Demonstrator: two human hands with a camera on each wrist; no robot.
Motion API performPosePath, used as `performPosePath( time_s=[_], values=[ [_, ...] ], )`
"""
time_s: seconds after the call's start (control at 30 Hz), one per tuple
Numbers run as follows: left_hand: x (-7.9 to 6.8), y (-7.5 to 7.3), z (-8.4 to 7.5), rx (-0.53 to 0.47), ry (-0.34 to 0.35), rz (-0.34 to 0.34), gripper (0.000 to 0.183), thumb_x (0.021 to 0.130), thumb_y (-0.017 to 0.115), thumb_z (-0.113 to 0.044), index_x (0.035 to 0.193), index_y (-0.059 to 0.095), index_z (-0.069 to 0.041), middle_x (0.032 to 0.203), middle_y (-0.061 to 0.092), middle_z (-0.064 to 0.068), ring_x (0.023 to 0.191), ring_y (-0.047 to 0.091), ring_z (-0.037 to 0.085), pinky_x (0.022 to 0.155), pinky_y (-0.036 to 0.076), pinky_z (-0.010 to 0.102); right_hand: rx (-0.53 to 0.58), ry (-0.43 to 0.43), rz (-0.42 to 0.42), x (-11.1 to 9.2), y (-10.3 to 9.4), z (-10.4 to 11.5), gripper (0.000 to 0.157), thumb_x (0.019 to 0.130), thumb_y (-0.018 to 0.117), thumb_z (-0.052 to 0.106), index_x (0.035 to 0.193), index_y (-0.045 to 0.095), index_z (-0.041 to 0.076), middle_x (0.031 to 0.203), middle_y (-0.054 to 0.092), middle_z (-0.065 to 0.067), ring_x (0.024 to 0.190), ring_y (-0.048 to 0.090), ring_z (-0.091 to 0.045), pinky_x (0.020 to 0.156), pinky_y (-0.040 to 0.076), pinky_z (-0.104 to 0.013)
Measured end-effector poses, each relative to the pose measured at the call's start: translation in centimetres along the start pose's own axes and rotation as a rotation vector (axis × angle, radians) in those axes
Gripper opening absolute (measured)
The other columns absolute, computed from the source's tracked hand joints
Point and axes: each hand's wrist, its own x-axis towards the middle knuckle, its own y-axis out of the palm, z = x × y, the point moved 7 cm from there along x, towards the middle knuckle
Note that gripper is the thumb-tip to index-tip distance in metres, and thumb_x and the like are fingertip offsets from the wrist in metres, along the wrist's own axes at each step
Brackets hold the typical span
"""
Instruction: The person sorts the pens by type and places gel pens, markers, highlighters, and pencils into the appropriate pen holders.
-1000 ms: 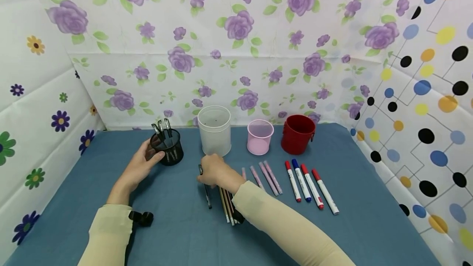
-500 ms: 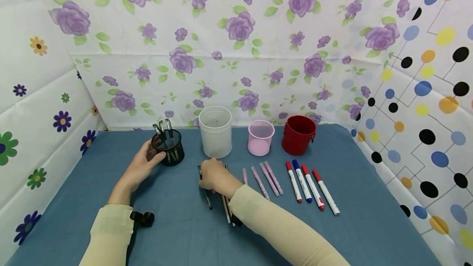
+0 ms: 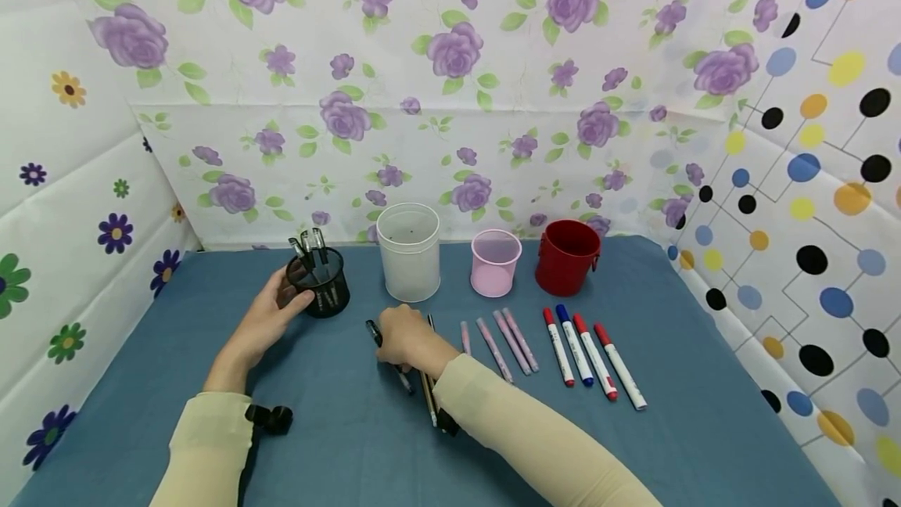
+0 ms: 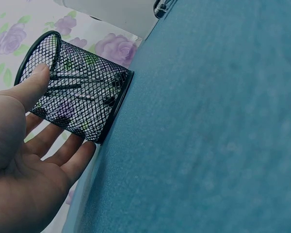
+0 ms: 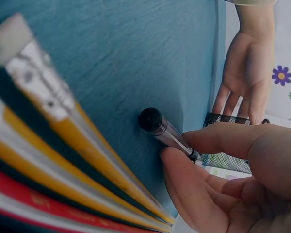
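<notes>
Swung aslant between fingers (image 5: 213,138) of the pinching right hand (image 3: 408,339), a pen (image 5: 170,138) seems mid-pickup; lifting towards the mesh cup (image 3: 331,296) gripped by the left hand (image 3: 267,318) looks next.

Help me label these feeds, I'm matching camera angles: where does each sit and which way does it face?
Head: worn on the head, facing forward and down at the blue cloth; shows left hand, right hand and pale sleeves.
Left wrist: worn there, looking along the left hand at the mesh cup it holds; only that hand shows.
Right wrist: worn there, looking past the right hand pinching a pen, with pencils close; the left hand shows beyond.
Shared by head and right wrist: both hands, pen, mesh cup.
</notes>
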Motion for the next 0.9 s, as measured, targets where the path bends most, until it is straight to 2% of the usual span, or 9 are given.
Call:
performPosePath(
  time_s=[0.2, 0.47, 0.73, 0.9],
  values=[
    [-0.1, -0.1, 0.0, 0.009, -0.006, -0.006, 0.096, 0.107, 0.060, -0.052, 0.173, 0.001, -0.017, 0.175, 0.011, 0.025, 0.159, 0.015, 0.052, 0.121, 0.027, 0.073, 0.131, -0.010, 0.043, 0.4, 0.1, -0.5, 0.048, 0.097, 0.079, 0.015, 0.058, 0.050, 0.013, 0.052, 0.061, -0.008, 0.051, 0.072, -0.021, 0.046, 0.055, -0.025],
    [0.1, 0.0, 0.0, 0.012, -0.003, 0.000, 0.096, 0.106, 0.061, -0.053, 0.173, 0.001, -0.017, 0.175, 0.011, 0.025, 0.159, 0.014, 0.052, 0.121, 0.026, 0.073, 0.364, -0.035, 0.064, 0.7, -0.8, -1.1, 0.022, 0.097, 0.078, 0.007, 0.084, 0.061, 0.008, 0.067, 0.066, -0.009, 0.055, 0.072, -0.022, 0.052, 0.063, -0.034],
    [0.1, 0.0, -0.1, 0.013, -0.005, 0.003, 0.096, 0.107, 0.060, -0.053, 0.173, 0.000, -0.018, 0.176, 0.010, 0.024, 0.159, 0.014, 0.052, 0.121, 0.026, 0.074, 0.490, -0.152, 0.029, 0.6, -3.3, -0.9, 0.008, 0.099, 0.074, 0.009, 0.097, 0.067, 0.006, 0.073, 0.073, -0.010, 0.063, 0.075, -0.027, 0.062, 0.066, -0.040],
    [0.1, 0.0, 0.2, 0.014, -0.007, 0.003, 0.096, 0.107, 0.060, -0.053, 0.173, -0.001, -0.019, 0.176, 0.009, 0.024, 0.159, 0.014, 0.052, 0.120, 0.026, 0.074, 0.516, -0.266, -0.040, 0.9, -5.3, -0.5, 0.009, 0.098, 0.075, 0.007, 0.101, 0.067, 0.004, 0.080, 0.072, -0.004, 0.065, 0.072, -0.018, 0.061, 0.063, -0.029]
  ],
)
